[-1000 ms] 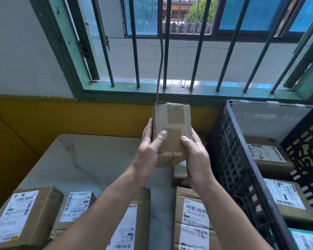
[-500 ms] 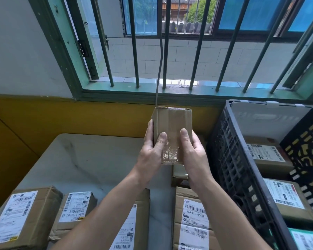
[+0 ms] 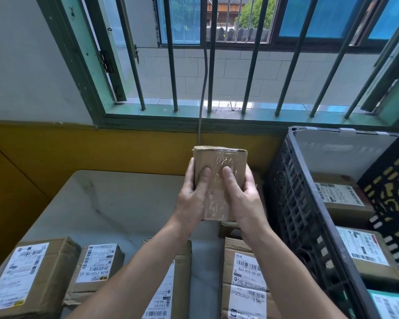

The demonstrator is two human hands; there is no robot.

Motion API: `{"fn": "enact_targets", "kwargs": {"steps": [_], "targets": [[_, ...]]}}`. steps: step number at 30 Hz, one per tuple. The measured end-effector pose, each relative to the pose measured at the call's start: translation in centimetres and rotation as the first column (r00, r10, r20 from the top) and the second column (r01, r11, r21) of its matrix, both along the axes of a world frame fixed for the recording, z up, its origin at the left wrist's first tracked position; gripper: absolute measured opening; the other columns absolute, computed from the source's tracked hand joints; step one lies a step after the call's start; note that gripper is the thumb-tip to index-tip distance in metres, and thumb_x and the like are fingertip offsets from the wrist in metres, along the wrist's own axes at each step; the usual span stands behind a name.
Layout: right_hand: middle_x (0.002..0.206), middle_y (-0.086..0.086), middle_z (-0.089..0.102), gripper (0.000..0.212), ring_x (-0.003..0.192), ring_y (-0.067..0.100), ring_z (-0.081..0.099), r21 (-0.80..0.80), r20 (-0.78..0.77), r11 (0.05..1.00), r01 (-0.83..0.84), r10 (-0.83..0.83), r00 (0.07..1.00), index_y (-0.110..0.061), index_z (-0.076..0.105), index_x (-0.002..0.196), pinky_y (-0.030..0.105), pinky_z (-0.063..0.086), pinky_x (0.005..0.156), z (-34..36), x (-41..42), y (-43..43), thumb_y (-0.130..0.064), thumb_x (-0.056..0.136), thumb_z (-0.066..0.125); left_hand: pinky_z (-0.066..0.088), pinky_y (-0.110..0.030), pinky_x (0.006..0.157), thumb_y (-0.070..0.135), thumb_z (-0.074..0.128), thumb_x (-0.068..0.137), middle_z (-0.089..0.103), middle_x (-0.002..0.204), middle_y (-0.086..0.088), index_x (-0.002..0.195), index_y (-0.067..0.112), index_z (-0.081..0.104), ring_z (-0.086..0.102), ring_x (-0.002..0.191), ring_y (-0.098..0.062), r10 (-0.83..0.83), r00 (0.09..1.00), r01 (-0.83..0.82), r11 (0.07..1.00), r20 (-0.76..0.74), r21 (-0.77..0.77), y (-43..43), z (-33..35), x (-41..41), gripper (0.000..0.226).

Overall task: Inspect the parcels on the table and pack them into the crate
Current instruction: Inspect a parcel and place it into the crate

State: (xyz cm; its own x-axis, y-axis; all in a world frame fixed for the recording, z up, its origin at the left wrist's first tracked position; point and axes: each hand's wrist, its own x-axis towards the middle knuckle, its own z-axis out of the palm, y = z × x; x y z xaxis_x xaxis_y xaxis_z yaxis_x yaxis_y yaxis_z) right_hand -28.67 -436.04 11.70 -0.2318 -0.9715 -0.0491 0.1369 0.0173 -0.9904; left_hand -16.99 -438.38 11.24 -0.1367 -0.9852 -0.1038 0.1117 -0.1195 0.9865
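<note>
Head-worn view, angled down, near table (image 3: pixel 124 203)

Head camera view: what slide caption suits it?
A taped cardboard parcel held by the left hand and right hand above the table, beside a black crate holding labelled parcels.

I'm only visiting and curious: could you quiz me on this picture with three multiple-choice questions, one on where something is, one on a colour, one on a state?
1. Where does the crate stand?
A. left of the table
B. right of the table
C. under the table

2. What colour is the crate?
A. black
B. red
C. white

3. The taped parcel is:
A. lying on the table
B. inside the crate
C. held up by the left hand and the right hand

Answers:
1 B, it sits at the table's right edge.
2 A, its lattice walls are black.
3 C, both thumbs press its front, and it is clear of the table.
</note>
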Motion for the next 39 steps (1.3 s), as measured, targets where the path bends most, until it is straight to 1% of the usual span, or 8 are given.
{"fn": "enact_targets", "kwargs": {"steps": [9, 18, 22, 24, 28, 34, 36, 39], "targets": [[0.14, -0.006, 0.064, 0.07, 0.12, 0.012, 0.068, -0.028, -0.012, 0.998, -0.056, 0.056, 0.998, -0.044, 0.034, 0.158, 0.039, 0.058, 0.1, -0.8, 0.2, 0.3, -0.024, 0.099, 0.066, 0.064, -0.041, 0.082, 0.079, 0.036, 0.085, 0.07, 0.12, 0.004, 0.143, 0.038, 0.048, 0.072, 0.104, -0.015, 0.136, 0.991, -0.135, 0.99, -0.018, 0.05, 0.1, 1.8, 0.0, 0.071], [0.126, -0.022, 0.066, 0.078, 0.121, 0.004, 0.064, -0.038, -0.081, 0.999, -0.026, 0.022, 0.996, -0.045, 0.044, 0.145, 0.042, 0.055, 0.106, -0.4, 0.5, 0.7, -0.063, 0.077, 0.078, 0.064, -0.048, 0.084, 0.08, 0.044, 0.07, 0.071, 0.125, -0.007, 0.139, 0.033, 0.057, 0.069, 0.113, -0.025, 0.183, 0.979, -0.17, 0.976, -0.09, 0.14, 0.4, 1.7, 0.1, 0.084], [0.124, -0.015, 0.062, 0.064, 0.117, 0.008, 0.065, -0.008, -0.055, 1.0, 0.027, -0.028, 0.998, -0.04, 0.043, 0.134, 0.043, 0.056, 0.104, 0.1, 0.4, 0.7, -0.06, 0.078, 0.064, 0.062, -0.051, 0.09, 0.078, 0.044, 0.076, 0.069, 0.122, -0.004, 0.141, 0.033, 0.048, 0.069, 0.111, -0.023, 0.175, 0.983, -0.168, 0.98, -0.053, 0.107, 0.6, 2.0, 0.0, 0.079], [0.124, -0.005, 0.064, 0.066, 0.114, 0.014, 0.067, 0.025, -0.028, 0.998, 0.052, -0.051, 0.998, -0.036, 0.043, 0.133, 0.046, 0.059, 0.099, 0.3, 0.2, 0.6, -0.064, 0.076, 0.061, 0.064, -0.046, 0.084, 0.07, 0.047, 0.079, 0.068, 0.121, -0.002, 0.136, 0.037, 0.049, 0.07, 0.104, -0.019, 0.154, 0.988, -0.153, 0.986, 0.002, 0.061, 0.8, 1.7, -0.1, 0.066], [0.124, 0.001, 0.068, 0.082, 0.105, 0.016, 0.071, 0.125, 0.05, 0.989, 0.08, -0.087, 0.995, -0.034, 0.044, 0.146, 0.044, 0.063, 0.087, 0.6, -0.2, 0.6, -0.069, 0.074, 0.064, 0.053, -0.044, 0.106, 0.084, 0.042, 0.078, 0.055, 0.147, 0.013, 0.14, 0.047, 0.049, 0.059, 0.127, -0.011, 0.117, 0.987, -0.112, 0.993, 0.115, -0.048, 1.0, 0.7, -0.3, 0.073], [0.124, 0.007, 0.067, 0.052, 0.096, 0.015, 0.069, 0.131, 0.245, 0.984, 0.119, -0.149, 0.958, -0.023, 0.045, 0.15, 0.022, 0.056, 0.057, -0.1, -0.9, 0.3, -0.035, 0.101, 0.061, 0.051, -0.05, 0.109, 0.051, 0.049, 0.088, 0.056, 0.144, 0.008, 0.124, 0.051, 0.058, 0.057, 0.131, -0.016, 0.15, 0.983, -0.143, 0.987, 0.103, -0.074, 0.4, -0.1, 0.0, 0.037], [0.129, 0.013, 0.067, 0.05, 0.098, 0.018, 0.069, 0.125, 0.296, 0.983, 0.134, -0.165, 0.941, -0.018, 0.047, 0.148, 0.023, 0.057, 0.059, -0.4, -1.1, 0.2, -0.034, 0.102, 0.059, 0.053, -0.051, 0.105, 0.071, 0.056, 0.076, 0.048, 0.148, 0.009, 0.129, 0.055, 0.05, 0.052, 0.134, -0.018, 0.182, 0.957, -0.17, 0.983, 0.226, -0.072, 0.5, 0.2, 0.3, 0.056], [0.132, 0.017, 0.066, 0.049, 0.101, 0.02, 0.069, 0.115, 0.326, 0.978, 0.177, -0.205, 0.923, -0.014, 0.048, 0.147, 0.025, 0.058, 0.062, -0.9, -1.4, 0.0, -0.033, 0.103, 0.057, 0.047, -0.047, 0.111, 0.094, 0.056, 0.048, 0.034, 0.155, 0.006, 0.157, 0.038, 0.027, 0.041, 0.141, -0.021, 0.152, 0.921, -0.177, 0.983, 0.36, 0.038, 0.3, 0.8, 1.0, 0.125]]}}
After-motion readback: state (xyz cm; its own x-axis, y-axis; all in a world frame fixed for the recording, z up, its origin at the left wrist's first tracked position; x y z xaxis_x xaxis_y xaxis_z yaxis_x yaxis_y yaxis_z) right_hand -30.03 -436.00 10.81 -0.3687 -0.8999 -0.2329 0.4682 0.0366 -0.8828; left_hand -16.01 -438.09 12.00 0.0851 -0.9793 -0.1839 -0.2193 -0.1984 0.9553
